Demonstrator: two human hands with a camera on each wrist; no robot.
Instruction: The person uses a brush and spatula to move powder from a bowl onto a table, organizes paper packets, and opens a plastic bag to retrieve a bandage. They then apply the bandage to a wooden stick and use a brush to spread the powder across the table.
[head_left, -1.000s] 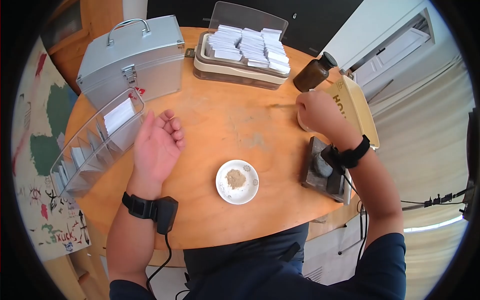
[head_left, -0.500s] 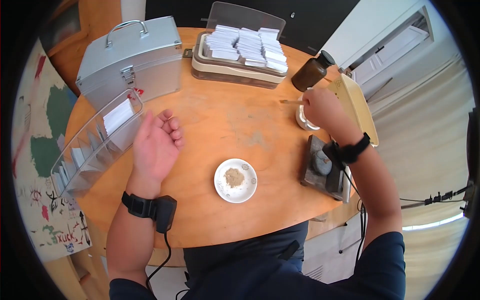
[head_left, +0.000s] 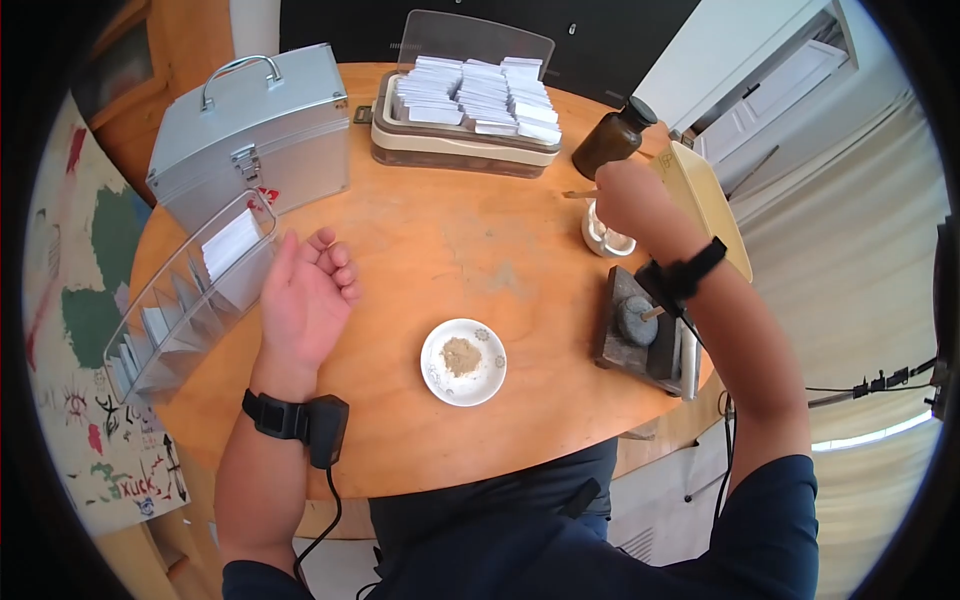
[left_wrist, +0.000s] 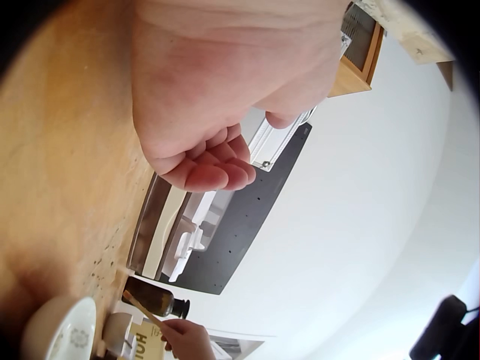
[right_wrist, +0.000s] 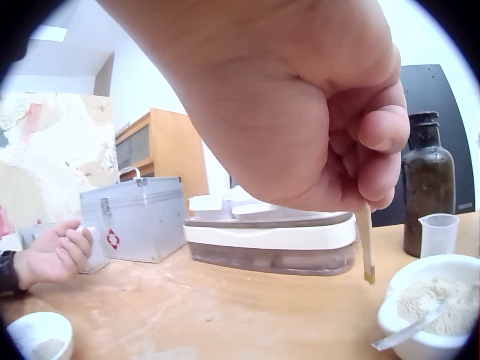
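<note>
My right hand (head_left: 637, 205) is curled round a thin wooden stick (head_left: 580, 194), just above the white mortar (head_left: 607, 250). Seen from the right wrist, the stick (right_wrist: 365, 247) points down from the fist, its tip beside the mortar (right_wrist: 401, 337). Pale powder (right_wrist: 435, 300) fills the mortar, with a spatula (right_wrist: 412, 328) leaning in it. My left hand (head_left: 308, 300) rests palm up at the left, holding nothing, fingers loosely bent, beside a clear card rack (head_left: 190, 300). Between the hands, nearer my body, lies a small white dish (head_left: 490, 385) with a heap of tan powder (head_left: 461, 356).
A brown glass bottle (head_left: 612, 140) and a yellow box (head_left: 705, 200) stand by the mortar. Nearer me is a dark stand (head_left: 625, 345) holding a grey stone (head_left: 636, 320). A box of white packets (head_left: 465, 150) and a silver case (head_left: 250, 140) line the back.
My right hand has shifted slightly back from the mortar with the stick, so more of the mortar shows. The left hand stays in place. The head view has turned a little.
</note>
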